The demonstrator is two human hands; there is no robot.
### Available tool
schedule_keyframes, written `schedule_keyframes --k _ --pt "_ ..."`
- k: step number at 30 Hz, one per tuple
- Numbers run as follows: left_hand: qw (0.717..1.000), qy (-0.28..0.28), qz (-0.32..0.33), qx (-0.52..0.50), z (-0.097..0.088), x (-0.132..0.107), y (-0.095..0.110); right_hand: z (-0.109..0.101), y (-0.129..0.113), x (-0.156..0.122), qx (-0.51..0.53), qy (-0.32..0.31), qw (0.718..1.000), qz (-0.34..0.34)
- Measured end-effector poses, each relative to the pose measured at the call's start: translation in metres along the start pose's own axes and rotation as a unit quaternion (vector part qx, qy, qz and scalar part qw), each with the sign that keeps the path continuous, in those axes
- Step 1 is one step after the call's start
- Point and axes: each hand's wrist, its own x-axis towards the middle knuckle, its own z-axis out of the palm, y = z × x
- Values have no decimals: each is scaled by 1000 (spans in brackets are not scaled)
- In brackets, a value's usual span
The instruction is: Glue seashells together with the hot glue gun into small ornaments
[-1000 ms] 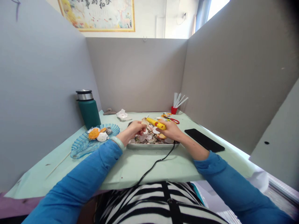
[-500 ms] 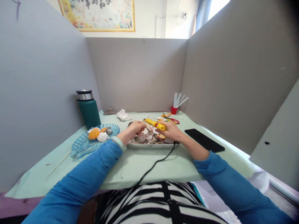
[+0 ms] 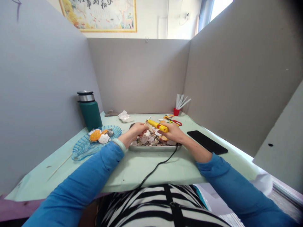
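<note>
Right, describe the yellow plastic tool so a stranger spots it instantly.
On the pale green table, find the shallow metal tray of shells. Above it, the right hand holds the yellow plastic tool. Its long yellow body stands out from the mostly pale shells.

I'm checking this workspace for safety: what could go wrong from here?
The yellow glue gun in the right hand has its tip close to the left hand, which holds a pale shell; if hot, it might burn that hand. The black cord runs off the near edge of the table, so a snag could jerk the gun.
</note>
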Motion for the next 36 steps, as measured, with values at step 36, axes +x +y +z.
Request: schedule_keyframes --k 36 --pt "999 -48 24 -2 -1 -1 -1 3 4 -1 -23 -2 1000 -14"
